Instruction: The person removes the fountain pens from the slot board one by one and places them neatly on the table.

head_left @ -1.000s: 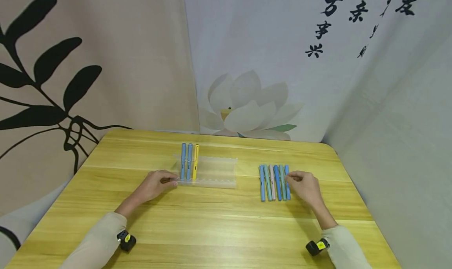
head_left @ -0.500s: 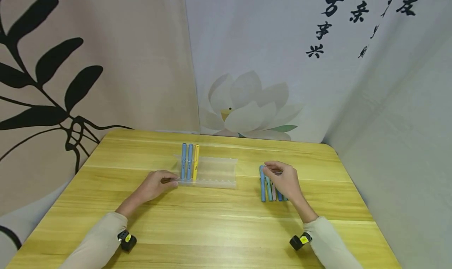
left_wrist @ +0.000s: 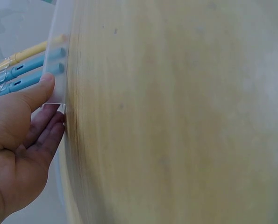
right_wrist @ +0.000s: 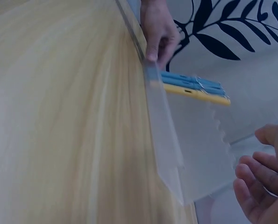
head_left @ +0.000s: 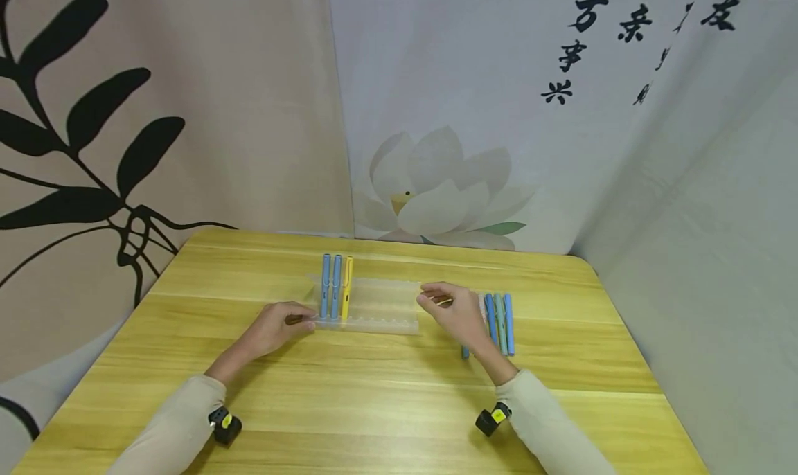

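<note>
A clear plastic pen rack stands on the table with two blue pens and a yellow pen in its left part. My left hand pinches the rack's front left corner; in the left wrist view the thumb lies on the front strip and the other fingers are beneath. My right hand is at the rack's right end, holding nothing. In the right wrist view, its relaxed fingers and thumb are spread apart, with a gap to the rack.
To the right of the rack, a row of blue, green and pink pens lies on the table, including a blue pen at its right end. My right hand and forearm cover part of this row. A printed curtain hangs behind the table.
My right hand has moved left from the right end of the loose pen row, across it, to the rack's right end. The left hand stays on the rack's corner.
</note>
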{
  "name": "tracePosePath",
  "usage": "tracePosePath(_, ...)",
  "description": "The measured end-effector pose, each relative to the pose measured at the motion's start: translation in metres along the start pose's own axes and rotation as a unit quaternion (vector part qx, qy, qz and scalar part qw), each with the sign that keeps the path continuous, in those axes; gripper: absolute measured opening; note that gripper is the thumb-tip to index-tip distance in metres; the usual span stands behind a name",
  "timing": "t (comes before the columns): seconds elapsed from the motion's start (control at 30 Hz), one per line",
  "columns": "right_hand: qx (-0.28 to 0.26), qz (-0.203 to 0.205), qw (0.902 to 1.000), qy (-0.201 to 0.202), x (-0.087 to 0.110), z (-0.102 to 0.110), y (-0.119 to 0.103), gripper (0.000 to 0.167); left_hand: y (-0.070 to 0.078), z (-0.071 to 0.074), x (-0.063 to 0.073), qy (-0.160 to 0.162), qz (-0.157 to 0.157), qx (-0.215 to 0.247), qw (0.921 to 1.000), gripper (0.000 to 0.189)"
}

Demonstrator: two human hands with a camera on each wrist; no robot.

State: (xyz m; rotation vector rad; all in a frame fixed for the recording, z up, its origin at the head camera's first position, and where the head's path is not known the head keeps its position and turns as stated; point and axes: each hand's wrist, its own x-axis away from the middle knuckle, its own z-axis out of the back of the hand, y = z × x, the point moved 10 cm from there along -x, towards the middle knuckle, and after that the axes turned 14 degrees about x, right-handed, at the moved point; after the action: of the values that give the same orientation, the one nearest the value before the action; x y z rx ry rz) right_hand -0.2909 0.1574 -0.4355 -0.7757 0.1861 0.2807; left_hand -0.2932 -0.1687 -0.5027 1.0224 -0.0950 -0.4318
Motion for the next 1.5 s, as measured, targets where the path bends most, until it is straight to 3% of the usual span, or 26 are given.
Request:
tracePosePath(0.47,-0.012,0.036,0.9984,-0.041,-0.013,-0.061,-0.036,0.026,0.007,0.001,0.001,0.0,-0.01,0.003,0.9999,0.027)
tracePosePath(0.83,-0.034,0.02,0.9977,-0.055,-0.023,-0.104,-0.048,0.03,0.004,0.0,0.0,-0.005,-0.005,0.014,0.9999,0.028)
tracePosePath(1.13,-0.041,-0.013,0.9976,-0.055,-0.03,-0.122,-0.052,0.027,0.006,0.001,0.0,-0.002,-0.009,0.011,0.9999,0.027)
tracePosePath(1.5,-0.019,-0.016,0.9989,-0.04,-0.035,-0.131,-0.055,0.024,0.007,0.001,0.001,-0.007,-0.012,0.017,0.9998,0.029)
